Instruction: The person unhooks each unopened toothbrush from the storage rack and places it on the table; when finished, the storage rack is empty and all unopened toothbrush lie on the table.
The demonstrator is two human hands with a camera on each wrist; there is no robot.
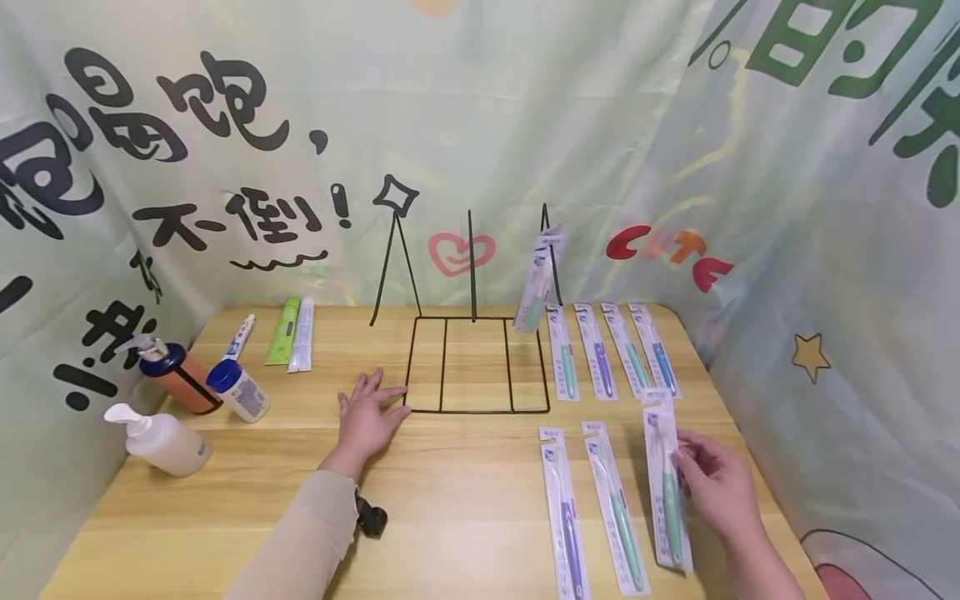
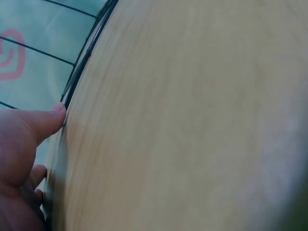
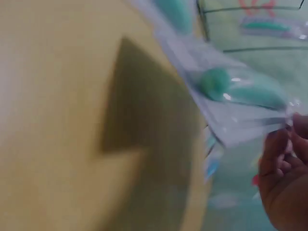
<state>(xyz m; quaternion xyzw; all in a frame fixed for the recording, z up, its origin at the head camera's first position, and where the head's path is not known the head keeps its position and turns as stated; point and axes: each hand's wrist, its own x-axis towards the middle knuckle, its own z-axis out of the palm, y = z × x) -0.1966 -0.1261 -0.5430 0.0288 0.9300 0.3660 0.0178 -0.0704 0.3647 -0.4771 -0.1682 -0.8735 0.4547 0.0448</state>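
Observation:
My right hand (image 1: 720, 487) pinches the right edge of a packaged green toothbrush (image 1: 671, 508), held above the table's right side. In the right wrist view this package (image 3: 245, 91) hangs tilted from the fingertips. With its fingers spread, my left hand (image 1: 367, 421) touches the front left corner of a black wire rack (image 1: 480, 412); the left wrist view shows the thumb (image 2: 50, 120) against the wire. Packaged toothbrushes (image 1: 534, 292) hang from the rack's right hook. Beside the held one lie a packaged purple toothbrush (image 1: 570, 542) and a packaged green toothbrush (image 1: 621, 529).
Behind, right of the rack, several packaged toothbrushes (image 1: 600, 358) lie in a row. At left are two pump bottles (image 1: 168, 442), a blue-lidded tub (image 1: 242, 396) and several tubes (image 1: 285, 333). Printed cloth (image 1: 480, 133) surrounds the wooden table (image 1: 450, 517).

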